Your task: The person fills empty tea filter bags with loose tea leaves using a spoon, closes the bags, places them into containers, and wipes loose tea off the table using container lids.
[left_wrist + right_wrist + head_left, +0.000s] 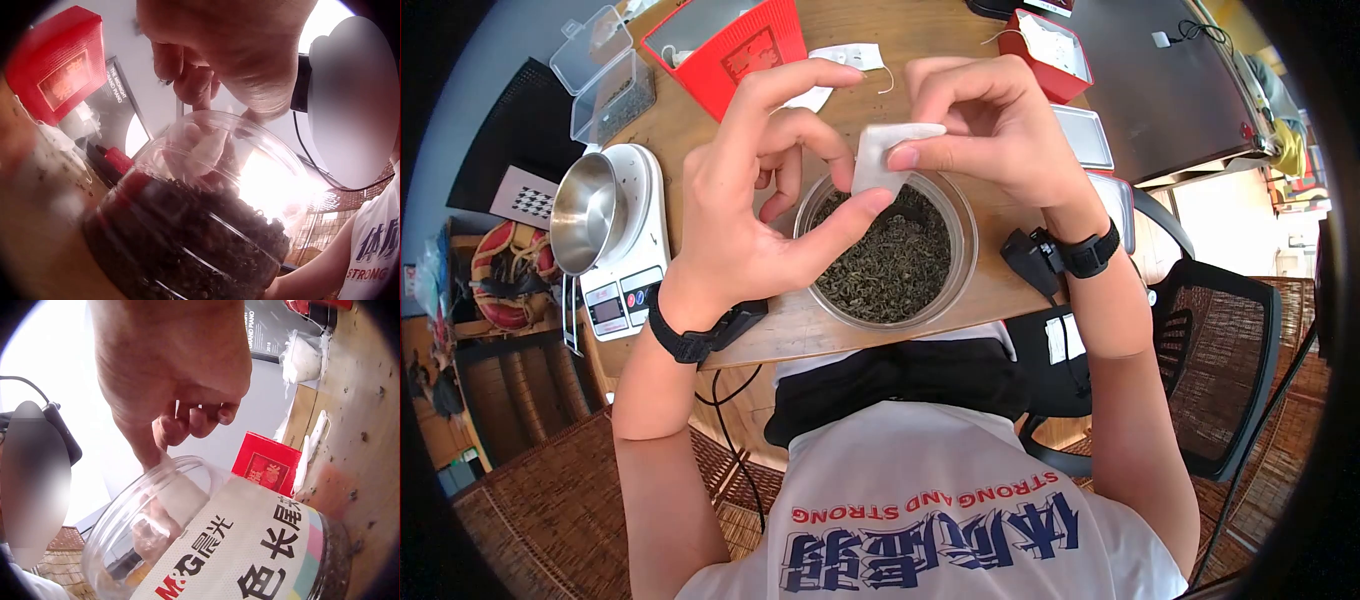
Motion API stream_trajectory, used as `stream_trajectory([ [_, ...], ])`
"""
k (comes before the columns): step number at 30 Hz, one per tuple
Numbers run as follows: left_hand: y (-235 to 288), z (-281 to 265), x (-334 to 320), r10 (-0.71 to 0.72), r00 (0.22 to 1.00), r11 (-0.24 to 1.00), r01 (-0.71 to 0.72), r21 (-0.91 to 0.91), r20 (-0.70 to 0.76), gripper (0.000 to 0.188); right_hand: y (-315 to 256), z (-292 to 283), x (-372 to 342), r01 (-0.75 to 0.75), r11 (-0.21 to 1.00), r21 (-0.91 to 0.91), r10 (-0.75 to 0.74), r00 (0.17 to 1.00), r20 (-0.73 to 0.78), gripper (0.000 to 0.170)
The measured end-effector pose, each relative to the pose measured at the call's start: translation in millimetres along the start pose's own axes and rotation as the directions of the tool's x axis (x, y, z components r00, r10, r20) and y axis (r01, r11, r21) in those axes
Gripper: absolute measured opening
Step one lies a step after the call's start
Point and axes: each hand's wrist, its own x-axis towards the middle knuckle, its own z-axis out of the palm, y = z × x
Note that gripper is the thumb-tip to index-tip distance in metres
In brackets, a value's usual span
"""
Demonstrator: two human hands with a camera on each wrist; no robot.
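Note:
A small white tea bag (882,160) is held over a clear round plastic jar (968,262) of dark dried tea leaves (890,250). My right hand (1000,135) pinches the bag's upper right edge between thumb and fingers. My left hand (750,200) holds the bag low on its left, thumb at the bottom edge and a bent finger beside it, while the index finger arches clear above. Through the jar's clear wall the bag (181,497) shows pale in the right wrist view. The left hand (231,50) hangs over the jar's rim in the left wrist view.
A digital scale (635,235) with a steel bowl (587,213) stands at left. Behind it is a clear lidded box (612,100). A red box (725,55), white bags with strings (845,57) and a smaller red box (1050,55) lie beyond the jar. Loose leaf bits dot the table.

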Motion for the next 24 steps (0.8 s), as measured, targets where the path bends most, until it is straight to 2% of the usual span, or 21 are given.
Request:
stream_trajectory([
  [6,3,1,-1,-0.033,0.996,0.999,0.031,0.027,0.081,0.069,7,0,0,0.010,0.999,0.034,-0.008,0.999,-0.051,0.030],
  [9,4,0,-1,-0.039,0.996,0.999,0.038,0.023,0.077,0.066,7,1,-1,0.036,0.999,0.024,-0.035,0.999,-0.032,0.020],
  [12,2,0,-2,-0.042,0.998,0.999,0.040,0.028,0.053,0.062,2,6,-2,-0.043,0.998,0.053,0.043,0.999,-0.004,0.016],
  [13,2,3,-2,-0.025,0.999,0.999,0.024,0.041,0.024,0.061,3,8,-2,-0.045,0.985,0.165,0.048,0.999,-0.013,0.006],
  [14,2,5,-2,-0.009,1.000,0.998,0.009,0.054,-0.005,0.060,5,9,-3,-0.047,0.960,0.275,0.055,0.998,-0.021,0.010],
  [15,0,5,-2,-0.017,1.000,0.999,0.017,0.033,-0.011,0.061,6,2,-2,-0.059,0.983,0.173,0.054,0.998,0.034,0.017],
  [18,2,8,0,-0.020,1.000,0.998,0.021,0.053,-0.021,0.064,13,8,-1,-0.010,0.962,0.271,0.021,0.999,-0.037,0.018],
  [19,4,10,0,-0.031,0.999,0.999,0.033,0.043,-0.034,0.066,7,9,-1,-0.049,0.966,0.254,0.069,0.995,-0.069,0.016],
  [20,4,11,0,-0.035,0.999,0.998,0.036,0.044,-0.034,0.066,7,9,-1,-0.051,0.965,0.257,0.070,0.995,-0.067,0.016],
  [22,3,11,0,-0.008,1.000,0.997,0.010,0.074,-0.028,0.064,9,3,0,-0.058,0.976,0.211,0.066,0.997,-0.032,0.004],
  [24,1,10,-1,-0.017,1.000,0.997,0.018,0.077,-0.018,0.064,11,-5,1,-0.066,0.980,0.186,0.068,0.998,-0.005,0.008],
])
